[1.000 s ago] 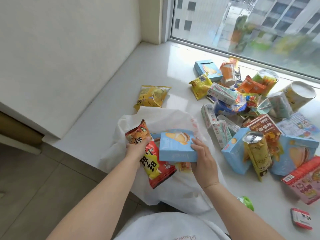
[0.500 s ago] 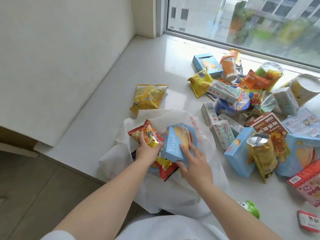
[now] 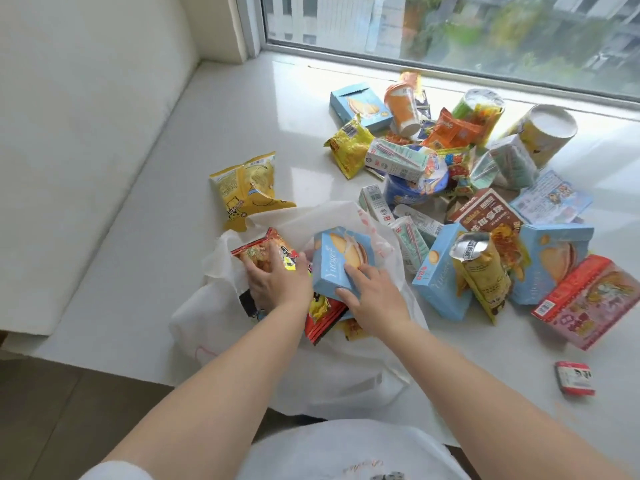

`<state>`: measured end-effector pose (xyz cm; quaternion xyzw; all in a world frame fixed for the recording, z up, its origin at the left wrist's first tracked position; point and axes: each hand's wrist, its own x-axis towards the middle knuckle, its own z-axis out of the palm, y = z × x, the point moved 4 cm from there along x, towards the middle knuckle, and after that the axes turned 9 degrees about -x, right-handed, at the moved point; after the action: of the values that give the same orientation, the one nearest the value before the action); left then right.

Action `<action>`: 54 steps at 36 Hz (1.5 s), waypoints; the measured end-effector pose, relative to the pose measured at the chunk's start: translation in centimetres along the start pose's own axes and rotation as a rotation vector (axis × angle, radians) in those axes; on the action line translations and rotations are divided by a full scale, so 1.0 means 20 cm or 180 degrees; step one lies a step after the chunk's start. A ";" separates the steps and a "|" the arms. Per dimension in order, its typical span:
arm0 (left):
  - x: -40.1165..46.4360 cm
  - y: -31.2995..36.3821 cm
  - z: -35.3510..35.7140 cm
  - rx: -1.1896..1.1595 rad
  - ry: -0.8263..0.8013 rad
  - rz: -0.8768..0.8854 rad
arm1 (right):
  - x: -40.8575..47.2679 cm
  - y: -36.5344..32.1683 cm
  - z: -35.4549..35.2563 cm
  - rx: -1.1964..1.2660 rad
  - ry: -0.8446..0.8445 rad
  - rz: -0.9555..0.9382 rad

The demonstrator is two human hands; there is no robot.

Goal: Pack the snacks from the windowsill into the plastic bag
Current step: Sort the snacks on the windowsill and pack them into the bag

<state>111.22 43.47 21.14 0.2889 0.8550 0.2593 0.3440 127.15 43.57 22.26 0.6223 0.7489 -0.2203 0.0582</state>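
Windowsill (image 3: 242, 109), white and glossy, carries everything. All places below are given from the plastic bag.

Plastic bag (image 3: 346, 372), white, lies crumpled at the sill's near edge, mouth facing the window, rim slack and partly folded over.

Snack pile (image 3: 478, 188) sits right of the bag and beyond it, near but mostly apart: boxes, cartons, tubes, cups. Most of the task is left.

Blue biscuit box (image 3: 337, 259) stands tilted on edge in the bag mouth, only partly inside. Right hand (image 3: 375, 299) holds its near corner, fingers laid along the face, thumb side hidden.

Red chip packet (image 3: 273, 254) is in the left of the bag mouth, half under the rim. Left hand (image 3: 277, 282) presses on it, fingers spread and slightly bent; whether it grips or just pushes, cannot tell.

Yellow chip bag (image 3: 247, 188) lies just beyond the bag, touching its far rim.

Small red packet (image 3: 575, 378) lies well right of the bag, alone.

Step in hand, judged: seating box and packet. To do it well: lay the box flat against the bag bottom, not on edge; push the packet sideways, not down, as chips crush; lift the rim so it doesn't fold under.
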 end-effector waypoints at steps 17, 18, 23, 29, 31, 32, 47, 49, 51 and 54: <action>-0.67 0.56 0.72 0.1961 -0.1446 0.3444 | -0.51 0.93 -0.09 0.0650 0.0864 0.1536; -0.71 0.58 0.78 0.2106 -0.1482 0.3534 | -0.53 1.00 -0.08 0.0668 0.0813 0.1632; -0.90 0.70 1.08 0.2939 -0.1486 0.4149 | -0.58 1.29 -0.07 0.0757 0.0565 0.1676; -0.87 0.82 1.39 0.4400 -0.1481 0.3989 | -0.50 1.57 -0.14 0.0755 0.0281 0.1304; -0.81 0.85 1.45 0.4605 -0.1436 0.3711 | -0.45 1.64 -0.16 0.0749 0.0188 0.1164; -0.78 0.86 1.47 0.4615 -0.1407 0.3551 | -0.43 1.66 -0.17 0.0753 0.0152 0.1103; -0.51 0.68 0.96 0.1258 -0.0715 0.1091 | 0.00 1.59 -0.36 0.0789 0.0694 -0.0015; -0.48 0.62 0.92 0.0729 -0.0661 0.0676 | 0.07 1.54 -0.35 0.0451 0.0667 -0.0240; -0.45 0.56 0.92 0.0380 -0.0694 0.0290 | 0.13 1.48 -0.35 0.0303 0.0680 -0.0345; -0.41 0.50 0.95 0.0050 -0.0831 -0.0160 | 0.22 1.41 -0.36 0.0316 0.0685 -0.0290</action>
<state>133.21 49.56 19.21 0.3013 0.8119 0.2042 0.4564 154.49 54.03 19.90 0.6098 0.7665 -0.1914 -0.0635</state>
